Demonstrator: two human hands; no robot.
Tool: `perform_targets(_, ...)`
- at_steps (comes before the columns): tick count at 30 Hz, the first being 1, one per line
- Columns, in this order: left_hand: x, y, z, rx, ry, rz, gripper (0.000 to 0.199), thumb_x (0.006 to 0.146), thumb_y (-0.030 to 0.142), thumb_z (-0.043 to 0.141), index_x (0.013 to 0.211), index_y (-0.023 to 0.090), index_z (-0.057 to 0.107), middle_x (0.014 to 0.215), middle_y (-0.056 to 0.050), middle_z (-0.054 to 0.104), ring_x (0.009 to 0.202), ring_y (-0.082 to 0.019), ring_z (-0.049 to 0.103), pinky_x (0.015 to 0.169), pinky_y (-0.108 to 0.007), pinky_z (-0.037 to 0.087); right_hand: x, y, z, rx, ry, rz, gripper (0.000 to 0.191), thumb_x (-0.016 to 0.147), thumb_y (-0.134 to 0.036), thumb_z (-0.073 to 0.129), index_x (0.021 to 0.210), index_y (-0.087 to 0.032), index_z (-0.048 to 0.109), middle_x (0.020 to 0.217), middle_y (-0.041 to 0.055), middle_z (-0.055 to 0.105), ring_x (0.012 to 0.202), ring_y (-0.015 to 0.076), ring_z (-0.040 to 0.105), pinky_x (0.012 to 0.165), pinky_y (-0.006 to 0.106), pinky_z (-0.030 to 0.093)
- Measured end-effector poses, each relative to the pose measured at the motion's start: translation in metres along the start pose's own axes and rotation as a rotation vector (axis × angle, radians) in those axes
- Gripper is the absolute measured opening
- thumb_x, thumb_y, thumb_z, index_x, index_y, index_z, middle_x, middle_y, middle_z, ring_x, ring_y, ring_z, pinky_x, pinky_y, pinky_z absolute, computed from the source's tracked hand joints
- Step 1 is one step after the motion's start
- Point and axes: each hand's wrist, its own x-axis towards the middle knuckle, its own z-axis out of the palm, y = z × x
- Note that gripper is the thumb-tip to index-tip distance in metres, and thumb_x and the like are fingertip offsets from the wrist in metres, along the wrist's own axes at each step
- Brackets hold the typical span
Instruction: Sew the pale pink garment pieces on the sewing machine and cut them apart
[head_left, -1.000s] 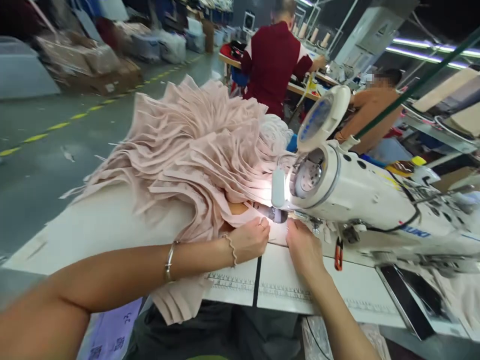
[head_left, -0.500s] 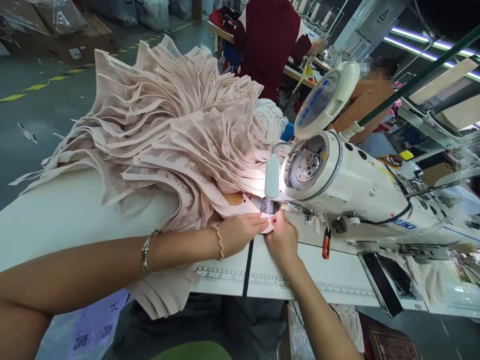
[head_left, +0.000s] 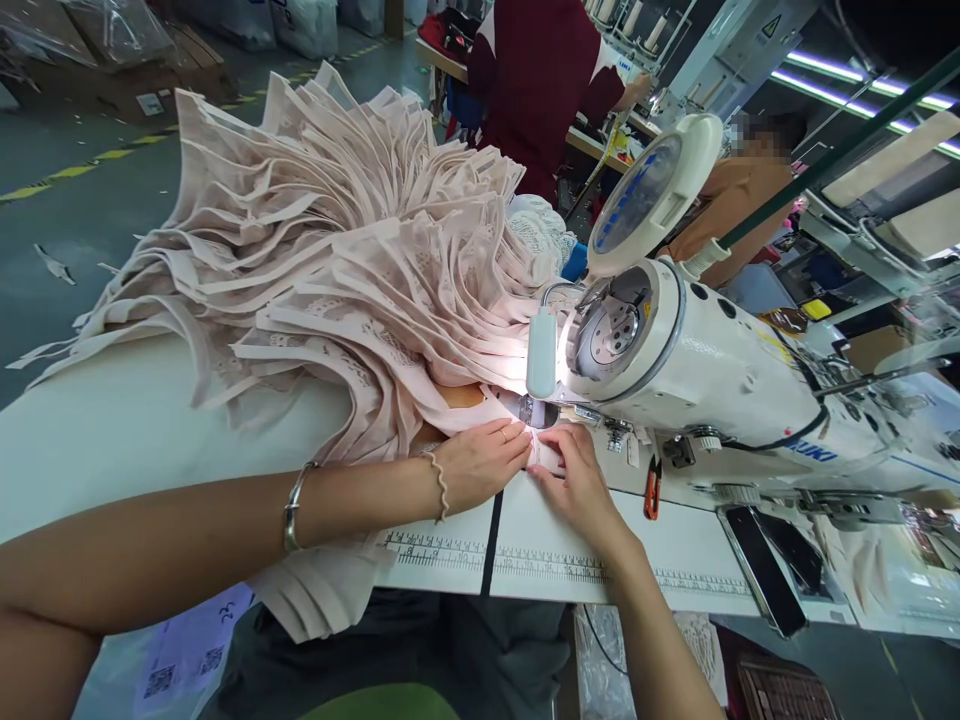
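A large heap of pale pink fabric pieces (head_left: 352, 210) spreads over the white table (head_left: 90, 430), reaching the sewing machine (head_left: 697, 350). My left hand (head_left: 484, 462), with a ring and bracelets on the arm, presses its fingers together on the pink fabric just in front of the machine's needle area. Beside it my right hand (head_left: 579, 485) has thumb and fingers on the edge of the same piece, its thumb a little below the index finger. A small lamp (head_left: 541, 352) lights the spot. The needle itself is hidden.
Orange-handled snips (head_left: 652, 490) and a phone (head_left: 763, 570) lie right of my right hand. A printed ruler (head_left: 577, 568) runs along the table's front edge. A round magnifier (head_left: 645, 195) stands above the machine. Two people are beyond it, one in dark red.
My right hand has shifted slightly right, its fingers more spread along the fabric edge. My left hand has stayed nearly in place, slightly further left. The fabric heap has shifted slightly left.
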Motion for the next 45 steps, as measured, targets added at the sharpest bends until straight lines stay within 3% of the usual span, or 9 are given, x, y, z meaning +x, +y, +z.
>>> perform_targets(2, 0.001, 0.0, 0.002, 0.009, 0.02, 0.007, 0.033, 0.098, 0.008, 0.036, 0.121, 0.007, 0.059, 0.123, -0.013, 0.065, 0.121, -0.023, 0.057, 0.108, -0.038, 0.041, -0.005, 0.005, 0.0, -0.058, 0.076, -0.142, 0.028, 0.093, -0.033, 0.057, 0.119, -0.022, 0.057, 0.118, 0.0107, 0.064, 0.109, 0.0233, 0.057, 0.092, 0.04, 0.049)
perform_targets(5, 0.001, 0.001, 0.006, -0.021, 0.055, -0.007, 0.03, 0.099, 0.009, 0.035, 0.117, 0.006, 0.059, 0.116, -0.012, 0.066, 0.117, -0.022, 0.058, 0.108, -0.036, 0.04, -0.007, 0.005, 0.004, -0.16, 0.133, -0.265, 0.032, 0.095, -0.024, 0.054, 0.128, -0.019, 0.055, 0.117, 0.0104, 0.066, 0.108, 0.0227, 0.056, 0.098, 0.042, 0.047)
perform_targets(11, 0.003, -0.003, 0.0, -0.056, 0.108, -0.163, 0.027, 0.099, 0.009, 0.034, 0.095, 0.01, 0.061, 0.093, -0.009, 0.064, 0.09, -0.021, 0.06, 0.087, -0.036, 0.047, 0.002, -0.005, 0.01, -0.447, 0.129, -0.225, 0.03, 0.096, -0.021, 0.048, 0.121, -0.015, 0.063, 0.104, 0.0116, 0.066, 0.097, 0.0242, 0.055, 0.085, 0.038, 0.049)
perform_targets(14, 0.005, -0.003, 0.001, -0.008, 0.107, -0.114, 0.027, 0.097, 0.005, 0.037, 0.087, 0.01, 0.062, 0.08, -0.007, 0.063, 0.077, -0.019, 0.057, 0.071, -0.032, 0.046, 0.007, -0.005, 0.011, -0.567, 0.137, -0.242, 0.034, 0.097, -0.01, 0.04, 0.12, -0.014, 0.064, 0.098, 0.0104, 0.068, 0.095, 0.0226, 0.056, 0.082, 0.034, 0.045)
perform_targets(17, 0.008, 0.001, 0.006, -0.012, 0.128, -0.073, 0.025, 0.097, 0.005, 0.039, 0.095, 0.006, 0.064, 0.088, -0.01, 0.066, 0.085, -0.02, 0.058, 0.08, -0.034, 0.046, 0.01, 0.001, 0.012, -0.57, 0.131, -0.295, 0.035, 0.097, -0.008, 0.04, 0.122, -0.013, 0.064, 0.108, 0.0106, 0.07, 0.103, 0.0225, 0.057, 0.091, 0.036, 0.041)
perform_targets(21, 0.012, 0.006, 0.007, -0.014, 0.113, -0.072, 0.032, 0.099, 0.007, 0.033, 0.114, 0.0, 0.06, 0.106, -0.017, 0.066, 0.102, -0.023, 0.059, 0.095, -0.037, 0.042, 0.012, 0.01, 0.014, -0.515, 0.105, -0.203, 0.045, 0.095, -0.005, 0.034, 0.125, -0.019, 0.064, 0.122, 0.0078, 0.069, 0.103, 0.0211, 0.059, 0.099, 0.038, 0.038)
perform_targets(27, 0.014, 0.005, 0.002, -0.015, 0.0, -0.081, 0.033, 0.099, 0.006, 0.032, 0.119, 0.0, 0.058, 0.106, -0.017, 0.066, 0.093, -0.023, 0.06, 0.085, -0.037, 0.046, 0.012, 0.014, 0.02, -0.425, 0.059, -0.077, 0.05, 0.093, -0.007, 0.03, 0.13, -0.019, 0.063, 0.128, 0.0095, 0.066, 0.104, 0.0227, 0.061, 0.101, 0.043, 0.041)
perform_targets(38, 0.015, 0.001, 0.006, -0.015, -0.024, -0.068, 0.037, 0.098, 0.006, 0.03, 0.122, 0.0, 0.056, 0.112, -0.017, 0.066, 0.095, -0.023, 0.059, 0.086, -0.037, 0.046, 0.011, 0.014, 0.021, -0.469, 0.03, -0.011, 0.056, 0.088, -0.002, 0.03, 0.13, -0.021, 0.062, 0.12, 0.008, 0.069, 0.098, 0.0237, 0.06, 0.094, 0.042, 0.044)
perform_targets(45, 0.015, -0.001, 0.004, -0.004, -0.017, -0.094, 0.037, 0.098, 0.007, 0.029, 0.123, 0.002, 0.057, 0.115, -0.017, 0.065, 0.099, -0.024, 0.06, 0.087, -0.037, 0.047, 0.014, 0.013, 0.018, -0.469, 0.017, 0.003, 0.058, 0.086, -0.002, 0.031, 0.132, -0.022, 0.061, 0.117, 0.0106, 0.068, 0.113, 0.0277, 0.055, 0.098, 0.046, 0.042)
